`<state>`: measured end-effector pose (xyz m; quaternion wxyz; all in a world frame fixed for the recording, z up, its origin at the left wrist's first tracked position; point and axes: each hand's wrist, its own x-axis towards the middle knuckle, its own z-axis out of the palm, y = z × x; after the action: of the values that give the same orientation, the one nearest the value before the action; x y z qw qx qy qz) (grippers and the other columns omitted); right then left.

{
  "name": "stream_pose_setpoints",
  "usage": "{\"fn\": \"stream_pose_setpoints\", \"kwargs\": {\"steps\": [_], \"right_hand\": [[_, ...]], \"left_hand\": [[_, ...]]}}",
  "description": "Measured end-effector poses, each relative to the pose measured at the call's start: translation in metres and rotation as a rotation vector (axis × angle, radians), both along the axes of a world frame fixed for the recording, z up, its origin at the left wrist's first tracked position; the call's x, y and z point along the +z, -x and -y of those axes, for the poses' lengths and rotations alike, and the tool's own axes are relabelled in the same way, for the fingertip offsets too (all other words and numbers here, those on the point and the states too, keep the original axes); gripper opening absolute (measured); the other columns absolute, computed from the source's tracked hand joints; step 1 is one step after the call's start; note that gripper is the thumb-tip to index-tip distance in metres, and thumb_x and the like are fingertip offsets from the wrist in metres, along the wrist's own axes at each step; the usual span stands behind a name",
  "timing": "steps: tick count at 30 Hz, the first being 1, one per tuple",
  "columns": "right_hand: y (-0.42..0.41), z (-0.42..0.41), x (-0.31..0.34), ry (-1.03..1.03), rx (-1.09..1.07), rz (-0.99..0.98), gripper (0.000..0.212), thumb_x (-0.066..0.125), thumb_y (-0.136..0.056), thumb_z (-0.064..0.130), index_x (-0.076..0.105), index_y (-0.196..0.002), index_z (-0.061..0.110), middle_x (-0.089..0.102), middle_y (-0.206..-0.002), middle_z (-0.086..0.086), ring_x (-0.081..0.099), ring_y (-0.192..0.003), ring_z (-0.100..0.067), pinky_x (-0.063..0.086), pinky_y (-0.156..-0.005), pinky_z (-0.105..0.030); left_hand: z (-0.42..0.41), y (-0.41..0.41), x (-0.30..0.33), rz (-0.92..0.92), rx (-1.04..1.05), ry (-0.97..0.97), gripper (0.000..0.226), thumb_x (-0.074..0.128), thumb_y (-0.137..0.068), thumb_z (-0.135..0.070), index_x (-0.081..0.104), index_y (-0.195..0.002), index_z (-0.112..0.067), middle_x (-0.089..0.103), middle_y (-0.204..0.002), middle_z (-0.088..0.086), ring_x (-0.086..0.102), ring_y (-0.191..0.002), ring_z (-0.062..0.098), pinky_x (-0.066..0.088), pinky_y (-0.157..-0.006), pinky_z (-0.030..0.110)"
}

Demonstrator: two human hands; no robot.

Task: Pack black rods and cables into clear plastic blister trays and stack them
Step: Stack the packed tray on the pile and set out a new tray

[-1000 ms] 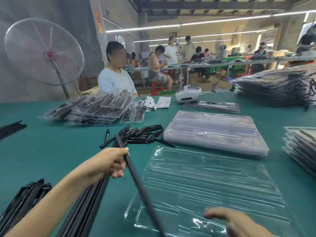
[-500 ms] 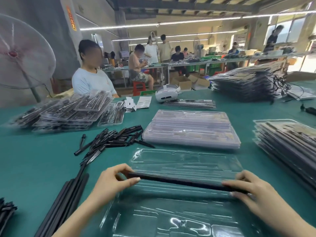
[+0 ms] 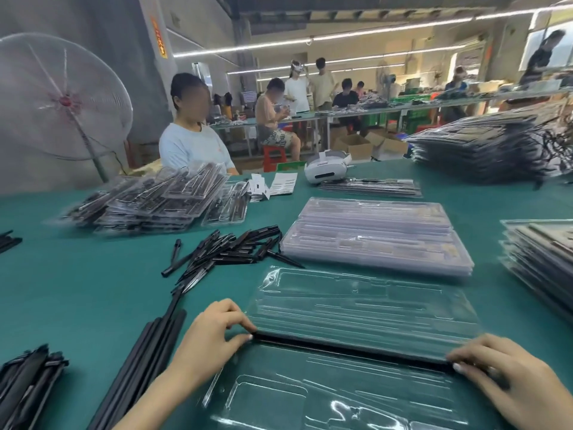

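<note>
A clear blister tray (image 3: 356, 302) lies open on the green table in front of me. Across its middle lies a long black rod (image 3: 350, 347), level with the tray's central groove. My left hand (image 3: 214, 336) pinches the rod's left end between thumb and fingers. My right hand (image 3: 508, 377) holds its right end the same way. Long black rods (image 3: 145, 364) lie in a bundle to the left of the tray. Short black rods (image 3: 226, 249) are heaped behind it.
A stack of empty clear trays (image 3: 375, 237) sits behind the open tray. Packed trays are piled at the back left (image 3: 148, 200), right edge (image 3: 539, 262) and far right (image 3: 483, 150). More black parts (image 3: 24, 383) lie at the lower left. A person sits across the table near a big fan (image 3: 59, 100).
One second ago my left hand lifted the rod from the bundle, slanted. Both hands then took its ends and brought it down level onto the tray's middle.
</note>
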<state>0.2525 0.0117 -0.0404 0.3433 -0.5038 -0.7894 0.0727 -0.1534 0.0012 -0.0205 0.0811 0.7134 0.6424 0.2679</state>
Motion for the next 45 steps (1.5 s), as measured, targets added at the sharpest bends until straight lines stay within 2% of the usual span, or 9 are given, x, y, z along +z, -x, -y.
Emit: {"fn": "stream_pose_setpoints", "kwargs": {"steps": [3,7,13,17,25,29,32,33,45], "right_hand": [[-0.003,-0.002,-0.004,0.043,-0.023,-0.002,0.031,0.082,-0.07,0.022,0.066,-0.073,0.048,0.059,-0.083,0.027,0.054,-0.079,0.007,0.042,-0.065,-0.009],[0.003,-0.001,-0.003,-0.059,-0.002,-0.041,0.035,0.041,-0.087,0.066,0.065,-0.072,0.045,0.055,-0.079,0.024,0.05,-0.076,0.005,0.041,-0.062,-0.011],[0.003,-0.008,-0.015,-0.345,0.076,0.197,0.057,0.023,-0.098,0.034,0.069,-0.067,0.023,0.043,-0.085,0.016,0.035,-0.068,-0.006,0.034,-0.052,-0.019],[0.005,-0.008,-0.017,-0.321,0.086,0.187,0.061,0.02,-0.098,0.032,0.074,-0.072,0.021,0.054,-0.077,0.008,0.038,-0.068,-0.005,0.036,-0.052,-0.018],[0.011,-0.004,-0.01,-0.281,0.058,0.131,0.064,0.015,-0.099,0.036,0.073,-0.077,0.022,0.046,-0.086,0.015,0.042,-0.07,-0.002,0.04,-0.061,-0.015],[0.011,0.001,-0.007,-0.217,0.064,0.165,0.06,0.019,-0.1,0.043,0.073,-0.081,0.025,0.052,-0.084,0.014,0.044,-0.072,0.001,0.041,-0.058,-0.012],[0.008,0.005,0.0,-0.138,0.052,0.168,0.008,0.069,-0.081,0.02,0.073,-0.083,0.027,0.057,-0.083,0.012,0.047,-0.074,0.0,0.043,-0.054,-0.014],[0.006,0.004,-0.002,-0.076,0.038,0.164,0.027,0.078,-0.07,0.006,0.072,-0.085,0.028,0.057,-0.084,0.014,0.048,-0.076,0.001,0.044,-0.054,-0.015],[0.003,0.011,-0.004,0.112,0.067,-0.066,0.023,0.057,-0.09,0.02,0.065,-0.093,0.042,0.056,-0.098,0.023,0.057,-0.089,0.002,0.04,-0.076,-0.009]], "left_hand": [[0.0,0.003,-0.002,-0.027,-0.019,-0.027,0.016,0.075,-0.081,-0.016,0.072,-0.076,-0.032,0.053,-0.085,-0.019,0.052,-0.086,0.0,0.041,-0.077,0.017],[0.003,0.004,-0.001,-0.234,-0.087,-0.115,0.025,0.077,-0.075,-0.006,0.076,-0.077,-0.031,0.055,-0.079,-0.018,0.049,-0.076,0.002,0.043,-0.069,0.02],[0.008,0.006,0.003,-0.599,-0.279,-0.25,0.027,0.073,-0.06,-0.013,0.077,-0.077,-0.033,0.06,-0.074,-0.017,0.049,-0.066,0.003,0.042,-0.055,0.018],[-0.019,0.035,0.006,-0.185,0.062,-0.21,0.028,0.06,-0.08,-0.002,0.076,-0.078,-0.025,0.064,-0.084,-0.01,0.056,-0.084,0.008,0.044,-0.076,0.029],[-0.094,0.081,-0.009,-0.755,0.473,0.17,0.033,0.038,-0.1,-0.024,0.044,-0.132,-0.017,0.049,-0.129,0.0,0.044,-0.124,0.018,0.036,-0.096,0.03],[-0.109,0.079,-0.009,-0.641,0.59,0.176,0.03,0.048,-0.098,-0.033,0.048,-0.12,-0.012,0.059,-0.122,0.004,0.055,-0.115,0.022,0.04,-0.093,0.032],[-0.111,0.08,-0.004,-0.571,0.61,0.189,0.025,0.053,-0.096,-0.034,0.061,-0.113,-0.016,0.059,-0.117,0.007,0.055,-0.112,0.025,0.04,-0.093,0.033],[-0.111,0.079,-0.003,-0.591,0.598,0.181,0.023,0.053,-0.096,-0.034,0.065,-0.108,-0.019,0.058,-0.115,0.007,0.054,-0.111,0.026,0.04,-0.092,0.034],[-0.105,0.066,0.005,-0.031,0.545,-0.034,0.022,0.054,-0.091,0.0,0.055,-0.113,0.0,0.06,-0.111,0.021,0.053,-0.103,0.035,0.039,-0.088,0.042]]}}
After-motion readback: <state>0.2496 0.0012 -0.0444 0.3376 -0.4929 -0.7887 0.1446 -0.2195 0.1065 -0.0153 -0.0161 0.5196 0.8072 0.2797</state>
